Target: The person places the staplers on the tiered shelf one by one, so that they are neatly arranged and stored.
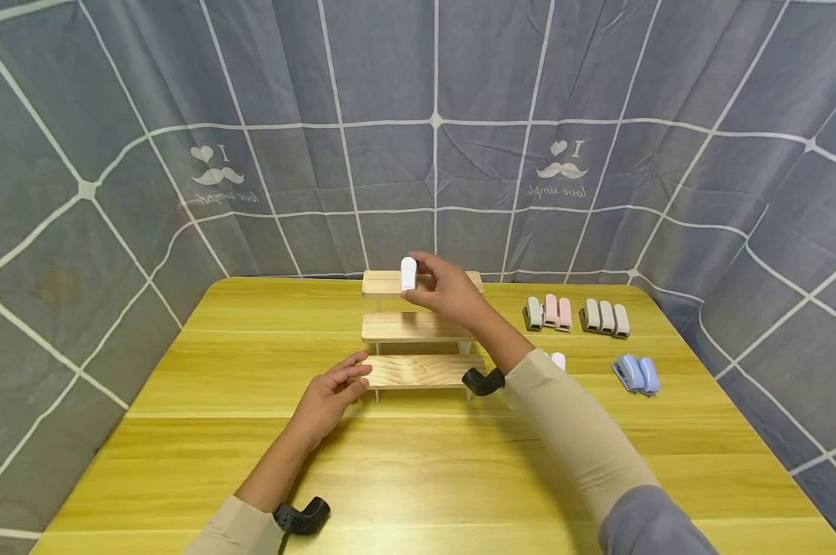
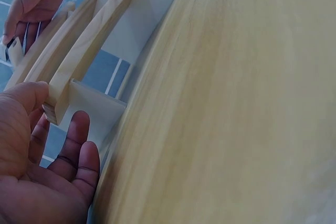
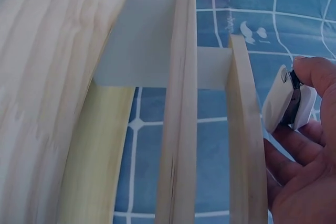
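A tiered display stand has a bottom board, a middle board and a top board, all of light wood with white side supports. My left hand touches the left end of the bottom board with its thumb, the other fingers loosely spread. Between thumb and fingers, my right hand holds a small white stapler upright by the top board. In the right wrist view that stapler shows white outer shells and a dark middle, beyond the top board's edge.
Right of the stand are a row of grey staplers, a grey one beside two pink ones, and two blue ones. A white item peeks from behind my right sleeve. A grey checked curtain encloses the wooden table.
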